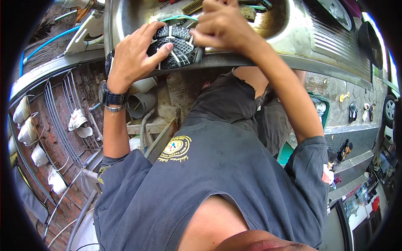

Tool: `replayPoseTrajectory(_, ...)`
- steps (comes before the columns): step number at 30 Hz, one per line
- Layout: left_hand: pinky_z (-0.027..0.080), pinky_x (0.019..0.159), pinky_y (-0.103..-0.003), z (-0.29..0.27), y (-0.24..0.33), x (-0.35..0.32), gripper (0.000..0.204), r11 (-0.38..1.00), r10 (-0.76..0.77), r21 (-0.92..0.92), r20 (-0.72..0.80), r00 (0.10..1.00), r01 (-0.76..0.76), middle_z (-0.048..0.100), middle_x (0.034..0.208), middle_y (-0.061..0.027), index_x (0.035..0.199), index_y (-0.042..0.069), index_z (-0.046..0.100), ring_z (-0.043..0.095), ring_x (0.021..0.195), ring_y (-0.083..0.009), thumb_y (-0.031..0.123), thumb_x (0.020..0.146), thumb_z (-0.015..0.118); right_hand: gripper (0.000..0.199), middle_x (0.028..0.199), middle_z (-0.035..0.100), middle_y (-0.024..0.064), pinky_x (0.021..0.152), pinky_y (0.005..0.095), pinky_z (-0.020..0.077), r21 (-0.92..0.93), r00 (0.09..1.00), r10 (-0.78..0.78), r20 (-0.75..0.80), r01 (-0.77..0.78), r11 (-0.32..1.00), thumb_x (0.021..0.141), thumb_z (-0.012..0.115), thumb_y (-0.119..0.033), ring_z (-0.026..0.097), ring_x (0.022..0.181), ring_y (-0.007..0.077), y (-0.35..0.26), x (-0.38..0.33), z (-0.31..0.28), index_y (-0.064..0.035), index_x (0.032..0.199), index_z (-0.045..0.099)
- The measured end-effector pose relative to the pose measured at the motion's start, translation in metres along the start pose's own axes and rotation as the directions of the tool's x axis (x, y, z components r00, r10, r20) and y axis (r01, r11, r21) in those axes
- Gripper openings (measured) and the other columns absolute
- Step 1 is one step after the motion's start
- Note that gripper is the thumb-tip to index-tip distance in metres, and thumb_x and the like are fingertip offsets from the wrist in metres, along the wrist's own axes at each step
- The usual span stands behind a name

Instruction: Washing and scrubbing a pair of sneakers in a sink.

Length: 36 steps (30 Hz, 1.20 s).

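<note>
**Shoe held at the sink's front rim**

At far left I see a curved metal rail with white cups hung along it, and a blue hose running above. Below that is a brick wall with thin pipes, so there is little open room on that side.

My left hand comes up past a black wristwatch and grips the shoe, a black one with a treaded sole and white lines. The fingers wrap over its left end, thumb pressed across the sole. The shoe sits right on the front rim of the steel sink, tilted sole toward me, half over the edge.

My right hand is on the shoe's right end, fingers curled down and pressed together on it; I cannot tell whether they pinch something small. A green cord arcs just behind the shoe, inside the basin. A brush lies further back in the basin, well apart from my hands.

Under the rim, grey pipes and wood scraps crowd the gap in front of my knees. To the right, the sink's ribbed drainboard slopes away. Beyond it is a stone floor with small bits of clutter, and a car wheel at the far edge.
</note>
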<state>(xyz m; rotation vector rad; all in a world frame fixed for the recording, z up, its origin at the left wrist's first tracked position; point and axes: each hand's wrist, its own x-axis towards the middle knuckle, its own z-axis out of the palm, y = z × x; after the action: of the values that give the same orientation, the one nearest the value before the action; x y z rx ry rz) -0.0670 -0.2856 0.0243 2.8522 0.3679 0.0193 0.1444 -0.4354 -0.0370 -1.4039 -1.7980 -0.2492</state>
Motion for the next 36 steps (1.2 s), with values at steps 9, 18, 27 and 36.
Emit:
replayPoseTrajectory(9, 0.050, 0.087, -0.043, 0.002, -0.001, -0.001, 0.049, 1.000, 0.012, 0.005, 0.024, 1.000, -0.012, 0.066, 0.112, -0.0166, 0.125, 0.007, 0.059, 0.065, 0.100, -0.0367, 0.046, 0.095, 0.059, 0.031, 0.056, 0.057, -0.0022, 0.086, 0.0416, 0.0331, 0.000, 0.999, -0.025, 0.023, 0.025, 1.000, 0.078, 0.072, -0.024, 0.054, 0.077, 0.0180, 0.019, 0.001, 0.008, -0.0145, 0.052, 0.060)
replayPoseTrajectory(18, 0.050, 0.085, -0.044, 0.002, -0.004, -0.002, 0.059, 1.000, -0.008, -0.017, 0.043, 0.999, 0.009, 0.067, 0.112, -0.0166, 0.130, 0.006, 0.058, 0.066, 0.101, -0.0364, 0.052, 0.094, 0.061, 0.026, 0.065, 0.064, -0.0012, 0.086, 0.0444, 0.0350, 0.037, 0.998, -0.028, 0.056, 0.026, 0.999, 0.080, 0.071, -0.025, 0.055, 0.081, 0.0201, 0.017, -0.003, 0.007, -0.0144, 0.057, 0.067)
replayPoseTrajectory(27, 0.052, 0.088, -0.047, -0.015, 0.000, 0.000, 0.101, 0.998, 0.060, -0.026, 0.021, 0.998, -0.060, 0.065, 0.118, -0.0168, 0.141, 0.011, 0.051, 0.067, 0.105, -0.0381, 0.063, 0.061, 0.086, 0.054, 0.072, 0.055, 0.0075, 0.066, 0.0364, 0.0433, 0.580, 0.621, 0.750, -0.228, -0.532, 0.617, 0.102, 0.056, -0.052, 0.051, 0.071, 0.0209, 0.009, -0.007, 0.003, -0.0027, 0.081, 0.055)
replayPoseTrajectory(36, 0.049, 0.098, -0.038, -0.012, 0.045, 0.054, 0.100, 0.753, -0.469, -0.652, -0.440, 0.766, 0.087, 0.063, 0.119, -0.0254, 0.136, -0.010, 0.042, 0.064, 0.112, -0.0321, 0.060, 0.079, 0.083, 0.073, 0.124, 0.065, 0.0112, 0.056, 0.0182, 0.0418, 0.982, 0.566, 0.810, 0.153, -0.176, -0.063, 0.091, 0.076, -0.051, 0.053, 0.068, 0.0028, -0.047, 0.000, 0.035, 0.0009, 0.136, 0.052)
